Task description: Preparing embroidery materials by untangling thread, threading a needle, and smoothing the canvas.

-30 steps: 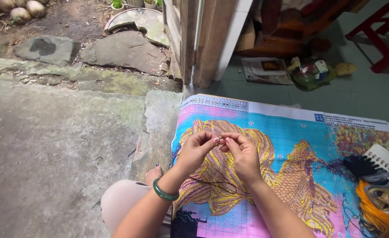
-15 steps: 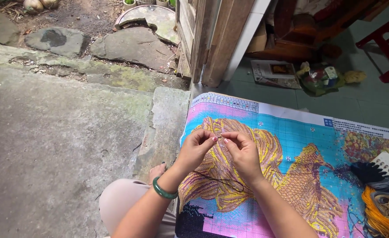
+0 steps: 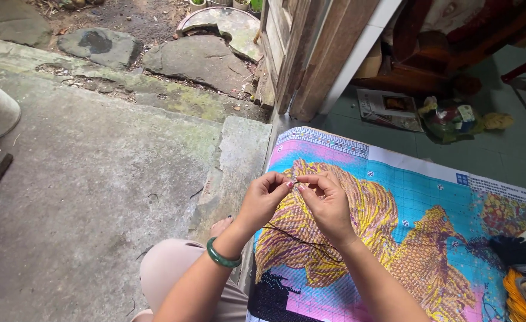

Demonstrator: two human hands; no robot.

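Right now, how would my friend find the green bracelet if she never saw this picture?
Start at the big colourful cross-stitch cloth spread over the person's lap. Two hands meet above its yellow part, and the left hand comes up from a bare forearm at the cloth's left edge. The bracelet circles that wrist: a smooth, solid green ring, the only jewellery on either arm.

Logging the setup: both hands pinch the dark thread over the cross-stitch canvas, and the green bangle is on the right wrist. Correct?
Not quite. The head view shows the green bangle on the left wrist. Both hands, left and right, do pinch the dark thread over the cross-stitch canvas.
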